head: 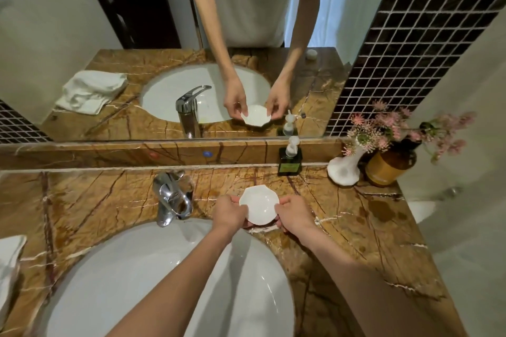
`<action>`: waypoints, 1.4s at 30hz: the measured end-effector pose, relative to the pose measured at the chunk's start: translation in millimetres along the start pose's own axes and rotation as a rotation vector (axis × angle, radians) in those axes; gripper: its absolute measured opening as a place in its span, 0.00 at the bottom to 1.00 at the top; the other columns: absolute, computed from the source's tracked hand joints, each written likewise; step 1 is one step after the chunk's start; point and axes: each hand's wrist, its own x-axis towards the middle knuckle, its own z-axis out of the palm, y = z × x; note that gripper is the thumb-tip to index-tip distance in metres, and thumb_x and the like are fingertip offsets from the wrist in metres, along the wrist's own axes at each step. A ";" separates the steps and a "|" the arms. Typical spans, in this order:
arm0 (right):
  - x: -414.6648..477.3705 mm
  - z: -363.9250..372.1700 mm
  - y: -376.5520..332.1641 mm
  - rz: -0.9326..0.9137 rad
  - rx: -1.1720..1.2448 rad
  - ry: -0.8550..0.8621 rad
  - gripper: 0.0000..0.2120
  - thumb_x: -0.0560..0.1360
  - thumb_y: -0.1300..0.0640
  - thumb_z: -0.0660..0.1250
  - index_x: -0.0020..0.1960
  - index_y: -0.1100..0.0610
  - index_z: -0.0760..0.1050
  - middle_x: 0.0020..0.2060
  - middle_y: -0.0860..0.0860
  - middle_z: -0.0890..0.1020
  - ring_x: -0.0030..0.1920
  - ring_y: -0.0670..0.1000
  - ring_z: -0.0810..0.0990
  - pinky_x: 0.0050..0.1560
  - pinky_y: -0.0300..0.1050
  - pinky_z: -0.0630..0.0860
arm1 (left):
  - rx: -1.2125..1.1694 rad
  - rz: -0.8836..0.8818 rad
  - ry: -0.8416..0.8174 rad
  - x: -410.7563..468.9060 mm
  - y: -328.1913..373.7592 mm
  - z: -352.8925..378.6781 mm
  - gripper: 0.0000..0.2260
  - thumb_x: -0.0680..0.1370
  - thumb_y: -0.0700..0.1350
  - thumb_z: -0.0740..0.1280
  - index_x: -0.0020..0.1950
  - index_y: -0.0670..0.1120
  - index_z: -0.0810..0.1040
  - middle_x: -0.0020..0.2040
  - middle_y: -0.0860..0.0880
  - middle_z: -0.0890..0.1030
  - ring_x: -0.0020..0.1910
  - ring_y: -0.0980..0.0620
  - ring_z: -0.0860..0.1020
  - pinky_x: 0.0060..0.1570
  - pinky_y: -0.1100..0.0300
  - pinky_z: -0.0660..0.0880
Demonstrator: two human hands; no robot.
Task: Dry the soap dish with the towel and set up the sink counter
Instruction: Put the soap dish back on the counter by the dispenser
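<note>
A small white soap dish (259,204) with a faceted rim is held just above the brown marble counter (104,200), behind the right side of the basin. My left hand (229,213) grips its left edge and my right hand (294,215) grips its right edge. The dish is empty and faces up. A white towel (8,262) lies crumpled on the counter at the far left edge, well apart from both hands.
A chrome faucet (171,198) stands left of the dish. The white basin (153,279) fills the near centre. A dark green pump bottle (290,157), a white vase with pink flowers (345,169) and an amber jar (390,164) stand at the back right. A mirror (82,22) rises behind the counter.
</note>
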 end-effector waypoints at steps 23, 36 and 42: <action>29.0 22.3 -8.9 0.040 -0.028 0.179 0.10 0.75 0.62 0.65 0.36 0.52 0.70 0.37 0.52 0.79 0.40 0.55 0.82 0.36 0.46 0.80 | 0.300 0.253 0.147 32.6 -1.9 11.7 0.12 0.72 0.31 0.64 0.33 0.45 0.75 0.32 0.44 0.73 0.33 0.48 0.71 0.40 0.48 0.79; 23.3 21.3 -7.8 0.038 -0.036 0.141 0.04 0.75 0.61 0.63 0.41 0.57 0.73 0.37 0.60 0.83 0.40 0.59 0.84 0.43 0.56 0.82 | 0.299 0.304 0.099 31.0 -7.4 10.5 0.09 0.74 0.33 0.63 0.34 0.39 0.78 0.31 0.41 0.78 0.33 0.45 0.74 0.36 0.50 0.76; 1.1 15.8 5.2 -0.039 0.053 0.185 0.09 0.76 0.52 0.64 0.49 0.58 0.77 0.41 0.56 0.82 0.44 0.58 0.82 0.48 0.57 0.80 | 0.250 0.432 0.160 8.3 -17.6 -0.3 0.11 0.79 0.42 0.62 0.57 0.41 0.80 0.44 0.45 0.84 0.42 0.48 0.79 0.47 0.53 0.78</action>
